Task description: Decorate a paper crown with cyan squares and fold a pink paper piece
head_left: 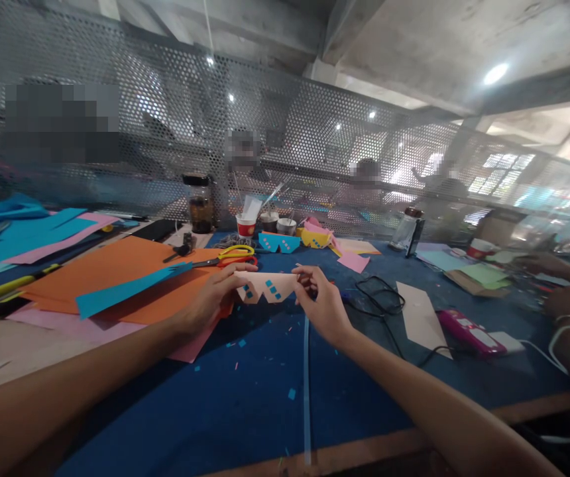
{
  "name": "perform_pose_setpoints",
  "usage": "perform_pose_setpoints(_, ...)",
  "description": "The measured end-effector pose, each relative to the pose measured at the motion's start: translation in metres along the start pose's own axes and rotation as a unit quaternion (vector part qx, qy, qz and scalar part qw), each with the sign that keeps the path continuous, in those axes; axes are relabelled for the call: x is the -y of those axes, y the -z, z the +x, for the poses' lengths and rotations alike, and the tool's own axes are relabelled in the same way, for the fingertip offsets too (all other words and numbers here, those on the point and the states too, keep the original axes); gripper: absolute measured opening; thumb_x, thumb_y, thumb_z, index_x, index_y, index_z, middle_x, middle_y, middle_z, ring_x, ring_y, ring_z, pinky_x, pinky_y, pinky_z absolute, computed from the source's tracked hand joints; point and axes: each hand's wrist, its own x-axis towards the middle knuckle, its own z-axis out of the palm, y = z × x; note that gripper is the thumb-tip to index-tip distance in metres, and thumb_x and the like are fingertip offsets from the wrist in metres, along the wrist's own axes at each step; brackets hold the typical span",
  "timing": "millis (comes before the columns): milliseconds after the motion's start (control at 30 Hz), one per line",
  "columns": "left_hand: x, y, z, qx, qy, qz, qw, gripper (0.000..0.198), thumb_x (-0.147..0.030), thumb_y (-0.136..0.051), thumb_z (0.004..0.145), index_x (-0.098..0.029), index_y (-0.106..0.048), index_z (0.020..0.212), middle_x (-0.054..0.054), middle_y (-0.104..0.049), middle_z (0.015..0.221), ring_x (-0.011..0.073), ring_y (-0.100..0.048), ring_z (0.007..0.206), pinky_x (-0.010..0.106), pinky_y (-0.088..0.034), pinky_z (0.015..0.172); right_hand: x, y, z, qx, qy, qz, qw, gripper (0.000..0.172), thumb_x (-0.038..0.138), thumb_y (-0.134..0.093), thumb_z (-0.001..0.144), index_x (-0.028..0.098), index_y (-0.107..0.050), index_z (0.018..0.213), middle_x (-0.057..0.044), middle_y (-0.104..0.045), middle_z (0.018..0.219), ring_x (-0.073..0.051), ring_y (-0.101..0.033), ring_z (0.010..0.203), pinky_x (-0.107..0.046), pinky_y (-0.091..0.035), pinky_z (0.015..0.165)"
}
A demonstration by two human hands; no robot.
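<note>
My bench (245,411): blue top, brown near edge (359,456). Small blue scraps (291,393) scattered in front of me. Left: orange sheets (116,265) overlapping pink paper (193,346). Right: black cable (395,329), beige card (419,315), magenta case (470,332) near it. Far side: red-and-white cup (246,228), blue cutout (278,242), yellow cutout (315,238), pink offcut (353,262).

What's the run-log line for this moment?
left hand: holds pale cutout, left end | right hand: at its right end | on it: blue squares | beyond: blue cutout, yellow cutout
</note>
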Motion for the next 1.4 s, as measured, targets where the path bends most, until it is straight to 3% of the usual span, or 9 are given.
perform_pose_setpoints(233, 0.0032, -0.0016, 0.0015, -0.003, -0.001, 0.001, 1.0, 0.046, -0.039, -0.081, 0.078, -0.021, -0.074, 0.119, 0.006, -0.073, 0.093, 0.0209, -0.07, 0.072, 0.028, -0.053, 0.058, 0.0006, -0.0001, -0.0002, -0.001, 0.006, 0.0, 1.0, 0.023, 0.033, -0.059, 0.101, 0.021, -0.066, 0.121, -0.005, -0.072, 0.096, -0.018, -0.073, 0.078, -0.03, -0.06, 0.068)
perform_pose_setpoints(600, -0.0003, -0.0032, -0.001, -0.004, -0.004, 0.003, 1.0, 0.041, -0.039, -0.081, 0.079, -0.021, -0.076, 0.116, 0.005, -0.074, 0.094, 0.022, -0.069, 0.076, 0.029, -0.051, 0.061, 0.0027, 0.0, -0.001, 0.001, 0.005, -0.008, 1.0, 0.024, 0.032, -0.059, 0.101, 0.022, -0.066, 0.121, -0.004, -0.073, 0.098, -0.017, -0.072, 0.076, -0.028, -0.059, 0.067)
perform_pose_setpoints(800, 0.0016, -0.0021, 0.0007, -0.001, -0.008, -0.008, 1.0, 0.037, -0.04, -0.081, 0.081, -0.022, -0.077, 0.112, 0.007, -0.074, 0.099, 0.0239, -0.07, 0.084, 0.033, -0.056, 0.069, 0.0008, 0.0002, -0.0005, 0.003, 0.008, -0.012, 1.0, 0.023, 0.029, -0.06, 0.1, 0.023, -0.066, 0.121, -0.004, -0.073, 0.099, -0.017, -0.073, 0.078, -0.028, -0.061, 0.068)
perform_pose_setpoints(1400, -0.0064, -0.0053, -0.0056, -0.002, 0.011, 0.009, 1.0, 0.04, -0.042, -0.081, 0.082, -0.022, -0.075, 0.116, 0.004, -0.073, 0.089, 0.0219, -0.068, 0.073, 0.031, -0.052, 0.061, -0.0013, 0.0006, -0.0007, 0.003, 0.02, -0.023, 1.0, 0.023, 0.029, -0.061, 0.1, 0.023, -0.066, 0.122, -0.004, -0.074, 0.098, -0.017, -0.073, 0.076, -0.028, -0.061, 0.069)
